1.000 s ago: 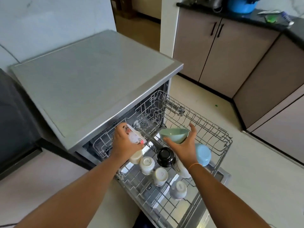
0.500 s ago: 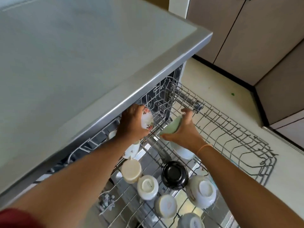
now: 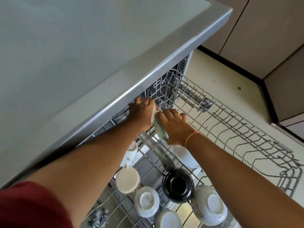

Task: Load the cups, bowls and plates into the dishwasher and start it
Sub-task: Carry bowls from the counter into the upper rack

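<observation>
Both hands have been moved deeper into the rack (image 3: pixel 243 129), under the dishwasher (image 3: pixel 98 55) edge. The green bowl (image 3: pixel 162 131) is gripped on edge by the right hand (image 3: pixel 176 125); the cup (image 3: pixel 155 112), mostly hidden, is gripped by the left hand (image 3: pixel 141 112).

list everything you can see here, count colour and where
dishwasher top: 1, grey, upper left
wire rack: 1, grey metal, pulled out at right
green bowl: 1, pale green, on edge at the rack's back, in the right hand
patterned cup: 1, white with red, mostly hidden in the left hand
black bowl: 1, black, upside down in the rack
white cups and bowls: 6, white or cream, in the rack around the black bowl
cabinets: several, beige, upper right
floor: cream, with a green speck
left hand: 1, grips the patterned cup
right hand: 1, orange wristband, holds the green bowl
</observation>
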`<action>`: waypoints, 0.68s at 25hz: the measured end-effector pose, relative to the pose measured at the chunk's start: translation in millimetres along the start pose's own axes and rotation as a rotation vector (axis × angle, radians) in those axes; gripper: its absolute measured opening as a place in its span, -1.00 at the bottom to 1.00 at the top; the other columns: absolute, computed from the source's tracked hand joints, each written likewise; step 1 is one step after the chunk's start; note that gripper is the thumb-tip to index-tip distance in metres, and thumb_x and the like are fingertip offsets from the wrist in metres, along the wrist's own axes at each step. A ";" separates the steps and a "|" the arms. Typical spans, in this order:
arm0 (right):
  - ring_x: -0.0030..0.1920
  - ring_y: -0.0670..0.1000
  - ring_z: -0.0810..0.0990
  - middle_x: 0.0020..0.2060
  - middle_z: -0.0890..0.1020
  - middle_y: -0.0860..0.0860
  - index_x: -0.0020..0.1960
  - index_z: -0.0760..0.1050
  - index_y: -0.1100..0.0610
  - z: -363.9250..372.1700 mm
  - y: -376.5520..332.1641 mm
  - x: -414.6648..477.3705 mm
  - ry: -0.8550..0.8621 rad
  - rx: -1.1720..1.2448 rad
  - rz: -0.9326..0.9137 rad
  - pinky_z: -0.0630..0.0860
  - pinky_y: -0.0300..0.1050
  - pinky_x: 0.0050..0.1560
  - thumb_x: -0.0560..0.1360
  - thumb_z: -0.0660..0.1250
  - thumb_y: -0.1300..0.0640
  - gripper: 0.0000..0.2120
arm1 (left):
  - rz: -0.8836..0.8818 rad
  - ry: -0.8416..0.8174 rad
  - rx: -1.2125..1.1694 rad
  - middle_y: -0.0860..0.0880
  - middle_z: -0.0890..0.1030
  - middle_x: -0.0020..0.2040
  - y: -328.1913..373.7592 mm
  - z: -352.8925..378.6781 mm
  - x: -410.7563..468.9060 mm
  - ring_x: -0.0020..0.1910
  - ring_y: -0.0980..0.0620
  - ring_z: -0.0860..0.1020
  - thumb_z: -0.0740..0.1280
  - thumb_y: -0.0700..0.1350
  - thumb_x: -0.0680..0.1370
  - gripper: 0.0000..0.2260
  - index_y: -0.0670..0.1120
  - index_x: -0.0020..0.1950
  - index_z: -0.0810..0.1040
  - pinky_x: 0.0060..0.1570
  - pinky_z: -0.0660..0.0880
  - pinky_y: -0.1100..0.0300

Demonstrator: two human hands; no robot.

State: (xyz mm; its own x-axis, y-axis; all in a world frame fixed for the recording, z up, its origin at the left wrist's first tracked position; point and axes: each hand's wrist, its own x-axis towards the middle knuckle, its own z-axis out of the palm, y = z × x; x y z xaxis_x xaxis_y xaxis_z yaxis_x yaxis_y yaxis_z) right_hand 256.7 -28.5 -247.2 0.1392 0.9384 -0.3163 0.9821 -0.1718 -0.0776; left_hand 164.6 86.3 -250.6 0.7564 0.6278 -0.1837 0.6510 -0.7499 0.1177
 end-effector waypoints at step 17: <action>0.51 0.18 -0.13 0.52 -0.11 0.10 0.50 0.02 -0.06 28.5 19.6 -12.2 -0.046 0.327 0.014 -0.10 0.28 0.45 0.36 0.44 -0.06 -0.14 | -0.029 -0.180 -0.010 -0.11 -0.16 0.55 7.8 28.3 -3.1 0.50 -0.26 -0.15 0.23 -0.32 0.50 -0.28 0.07 0.53 -0.06 0.46 0.03 -0.15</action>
State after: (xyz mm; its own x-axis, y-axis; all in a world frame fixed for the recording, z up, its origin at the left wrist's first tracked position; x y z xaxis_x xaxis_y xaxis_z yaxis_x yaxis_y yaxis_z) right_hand 270.7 -51.9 -271.8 0.1391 0.9218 -0.3617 0.8864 -0.2788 -0.3696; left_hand 165.5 72.7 -276.8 0.7145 0.6009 -0.3583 0.6733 -0.7297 0.1191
